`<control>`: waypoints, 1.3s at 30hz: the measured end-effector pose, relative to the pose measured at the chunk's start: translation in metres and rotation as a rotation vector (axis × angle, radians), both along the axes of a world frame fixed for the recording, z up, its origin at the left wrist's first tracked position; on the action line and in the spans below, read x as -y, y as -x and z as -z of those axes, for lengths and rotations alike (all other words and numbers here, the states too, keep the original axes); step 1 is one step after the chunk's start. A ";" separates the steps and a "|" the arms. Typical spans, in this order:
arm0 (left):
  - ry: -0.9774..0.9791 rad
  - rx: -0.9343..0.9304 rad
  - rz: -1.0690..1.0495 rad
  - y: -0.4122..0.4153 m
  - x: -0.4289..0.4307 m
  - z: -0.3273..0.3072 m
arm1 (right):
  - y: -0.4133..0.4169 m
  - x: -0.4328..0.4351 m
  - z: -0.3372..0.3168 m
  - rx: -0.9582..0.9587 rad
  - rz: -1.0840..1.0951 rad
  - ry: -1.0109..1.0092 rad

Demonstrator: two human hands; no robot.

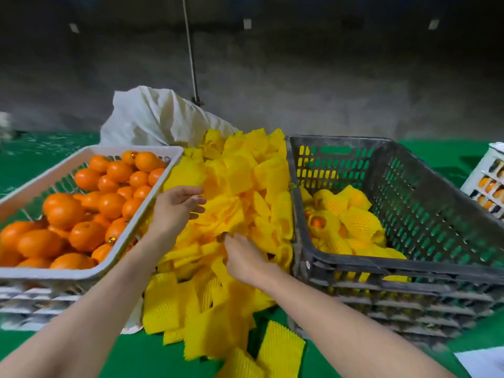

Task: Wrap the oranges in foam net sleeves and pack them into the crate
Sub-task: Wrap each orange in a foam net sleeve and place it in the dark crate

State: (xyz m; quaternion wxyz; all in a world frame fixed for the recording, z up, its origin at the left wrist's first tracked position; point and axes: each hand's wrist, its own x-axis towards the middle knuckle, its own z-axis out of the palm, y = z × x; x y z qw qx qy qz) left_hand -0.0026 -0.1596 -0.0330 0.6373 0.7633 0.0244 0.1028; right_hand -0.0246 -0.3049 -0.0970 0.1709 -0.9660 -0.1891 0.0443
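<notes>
Sleeve pile [240,181]: left hand [174,211] spread, released; right hand [242,257] buried in it, grip unclear. Oranges [81,214] left of pile, nearest the left hand.

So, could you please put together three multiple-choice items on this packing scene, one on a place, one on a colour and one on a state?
1. Where do the bare oranges lie?
A. the white crate
B. the dark crate
C. a blue bucket

2. What colour are the foam net sleeves?
A. white
B. yellow
C. pink

3. How is the left hand?
A. open, over the sleeves
B. gripping an orange
C. out of view

Answers: 1 A, the dark crate holds sleeved fruit; 2 B, the whole pile is yellow; 3 A, its fingers are relaxed and hold nothing.
</notes>
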 end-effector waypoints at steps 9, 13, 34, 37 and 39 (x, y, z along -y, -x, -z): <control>-0.045 0.033 -0.022 0.015 -0.058 0.003 | -0.038 -0.068 0.032 0.111 -0.004 0.009; -0.115 0.067 0.023 0.015 -0.079 -0.001 | -0.046 -0.061 0.022 0.163 0.050 -0.110; 0.019 -0.097 0.142 0.015 -0.070 -0.010 | -0.020 -0.077 -0.069 0.727 0.166 -0.690; -0.134 0.043 0.104 0.017 -0.103 -0.013 | -0.028 -0.112 -0.073 0.579 0.069 -0.815; -0.244 0.099 0.165 0.016 -0.134 -0.016 | -0.037 -0.138 -0.075 0.533 0.044 -0.854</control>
